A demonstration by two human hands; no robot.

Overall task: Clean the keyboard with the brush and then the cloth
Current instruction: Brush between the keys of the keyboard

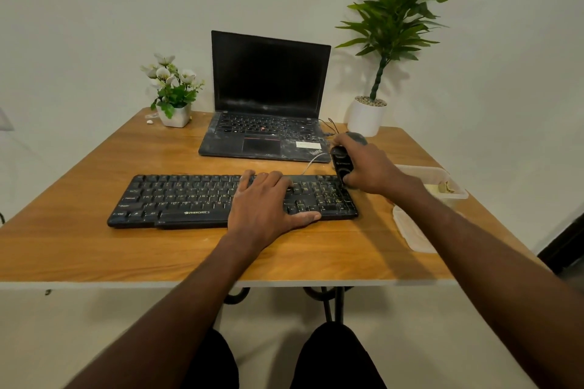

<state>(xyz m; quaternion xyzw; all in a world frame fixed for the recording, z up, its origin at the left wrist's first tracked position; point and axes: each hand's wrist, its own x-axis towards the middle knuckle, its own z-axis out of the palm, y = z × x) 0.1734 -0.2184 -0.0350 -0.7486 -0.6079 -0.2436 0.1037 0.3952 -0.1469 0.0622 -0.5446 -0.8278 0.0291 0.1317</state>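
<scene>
Brushing step, in hand: you are pressing your left hand point(268, 202) flat on the keyboard point(189, 199) mid-table and gripping the black brush point(342, 164) in your right hand point(368, 164) at its far right corner. Next: sweeping along the key rows.

A wooden desk point(94, 246) stands against a plain pale wall point(94, 9), dark metal legs point(335, 303) visible over light floor point(110, 341) at lower frame.
</scene>
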